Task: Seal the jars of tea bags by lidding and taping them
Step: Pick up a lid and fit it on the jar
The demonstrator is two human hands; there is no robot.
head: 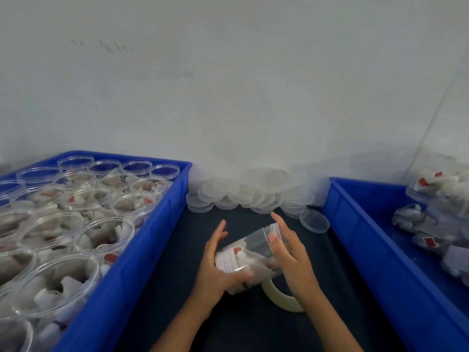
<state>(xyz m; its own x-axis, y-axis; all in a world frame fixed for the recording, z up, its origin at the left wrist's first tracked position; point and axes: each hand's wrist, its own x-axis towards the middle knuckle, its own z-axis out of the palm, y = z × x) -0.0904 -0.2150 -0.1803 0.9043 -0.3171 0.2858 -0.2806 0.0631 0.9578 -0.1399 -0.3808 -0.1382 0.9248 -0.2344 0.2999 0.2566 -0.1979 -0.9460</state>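
The jar (250,255) lies tilted between both hands above the dark mat (162,262), base toward the person, lidded mouth pointing away; the left hand (215,268) cups the base end with thumb curled under it and fingers stretched along the far side, and the right hand (286,247) lies flat on the lid end, fingers straight and close together, thumb pressed on the wall just behind the lid (272,231).

The likely trouble, as I judge it: the right hand only presses and does not clasp, so the smooth wall could roll or slide out from under the palm; the lid might sit crooked or pop off if it is not fully home, and the tea bags (243,259) would spill toward the mouth; whether tape already runs round the seam cannot be told, since the jar is blurred there; tape laid over a skewed lid would wrinkle and seal badly.

The jar is clear plastic, cylindrical, packed at the base end with white bags and a red tag; the mouth end looks empty; the tape roll (281,298) stands just beneath the right wrist, below the jar's base.

Open jars fill the left bin (142,250); finished ones lie in the right bin (368,224); spare lids (243,194) pile beyond the fingertips.
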